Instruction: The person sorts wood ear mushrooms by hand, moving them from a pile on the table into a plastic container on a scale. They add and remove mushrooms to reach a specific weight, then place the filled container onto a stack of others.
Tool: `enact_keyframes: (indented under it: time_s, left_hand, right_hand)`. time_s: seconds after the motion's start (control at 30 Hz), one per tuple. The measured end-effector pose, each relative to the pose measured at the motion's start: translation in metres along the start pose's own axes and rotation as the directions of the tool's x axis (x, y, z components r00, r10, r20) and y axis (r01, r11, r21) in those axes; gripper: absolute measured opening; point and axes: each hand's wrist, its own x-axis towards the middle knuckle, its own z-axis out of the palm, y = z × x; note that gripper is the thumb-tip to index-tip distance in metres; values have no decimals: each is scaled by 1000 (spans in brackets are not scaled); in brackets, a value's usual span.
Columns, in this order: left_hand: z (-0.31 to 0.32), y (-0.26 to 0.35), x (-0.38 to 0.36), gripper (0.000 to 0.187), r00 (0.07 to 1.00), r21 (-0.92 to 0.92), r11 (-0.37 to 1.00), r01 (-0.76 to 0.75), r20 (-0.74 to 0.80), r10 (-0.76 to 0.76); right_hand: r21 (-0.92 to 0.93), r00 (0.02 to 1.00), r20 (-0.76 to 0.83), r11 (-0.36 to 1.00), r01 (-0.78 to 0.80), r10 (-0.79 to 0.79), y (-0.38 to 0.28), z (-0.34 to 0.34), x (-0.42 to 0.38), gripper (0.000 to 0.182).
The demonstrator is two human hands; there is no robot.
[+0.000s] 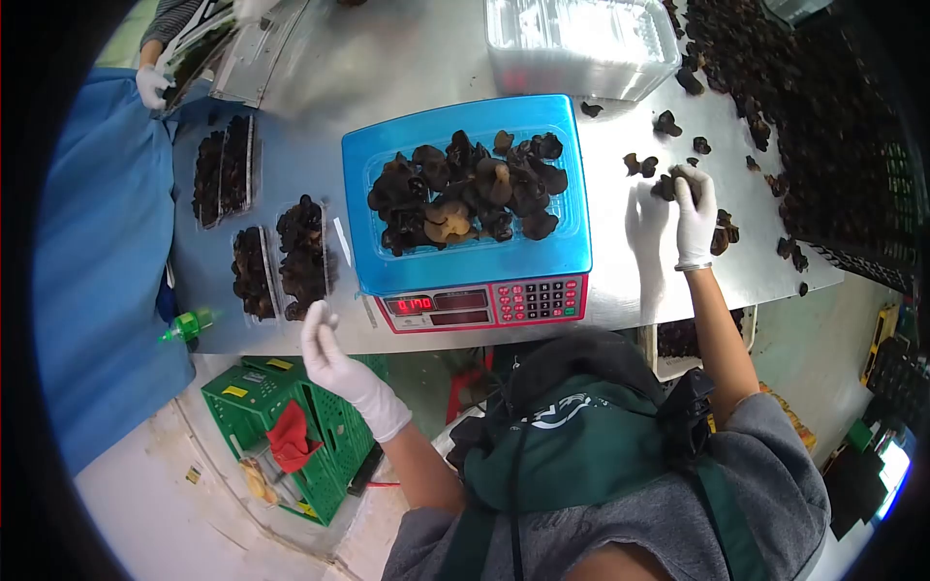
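My right hand (696, 218), in a white glove, pinches a dark wood ear mushroom (664, 188) above the metal table, right of the scale. Loose wood ears lie around it. My left hand (344, 373), also gloved, hovers at the table's front edge, left of the scale display. Its fingers are curled together with nothing visible in them. On the blue-topped scale (465, 274) sits a clear plastic tray filled with wood ear mushrooms (465, 189). The red display (415, 304) appears to read 0.170.
Several filled trays (302, 254) stand on the left. Stacked clear trays (583, 44) are at the back; a large wood ear heap (804, 116) covers the right, beside a black crate (862, 261). Green crates (286, 426) stand below. Another person's gloved hand (153, 87) is at upper left.
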Motion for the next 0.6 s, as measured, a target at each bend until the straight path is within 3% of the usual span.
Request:
enact_keyframes:
  time_s: [0.03,0.07,0.1,0.17,0.2,0.23,0.27,0.3,0.37,0.47,0.6]
  left_hand:
    - [-1,-3,5,26,1000,-22,1000,8,-4,-8]
    - [0,-4,8,26,1000,-43,999,16,-6,-16]
    - [0,-5,10,26,1000,-66,998,24,-7,-25]
    - [5,-6,6,26,999,-73,997,19,49,-16]
    - [8,-6,3,26,997,-82,996,24,80,-18]
    - [11,-7,0,26,994,-95,995,30,112,-19]
    - [12,-12,-2,26,989,-84,996,10,147,3]
    - [15,-11,-4,25,987,-105,994,25,162,-8]
    - [19,-7,-8,24,982,-142,988,58,187,-30]
    - [17,-9,-8,23,980,-117,991,59,196,-35]
    - [11,-11,-10,23,980,-120,990,80,190,-56]
  right_hand:
    - [48,988,8,987,-152,152,-2,-5,-1,21]
    - [278,931,79,889,-365,358,5,-10,1,26]
    - [469,831,193,694,-546,522,10,-13,1,32]
    - [549,693,504,428,-718,515,-39,5,-12,48]
    - [555,652,646,341,-759,398,-48,12,-14,53]
    - [588,639,646,262,-765,417,-66,25,-23,55]
    - [606,622,729,152,-781,286,-75,33,-28,56]
    - [519,562,785,217,-827,260,-93,40,-32,57]
    - [462,472,860,97,-881,194,-114,55,-40,64]
    - [381,384,913,48,-923,136,-132,70,-45,72]
    - [365,575,791,593,-718,209,-147,90,-47,63]
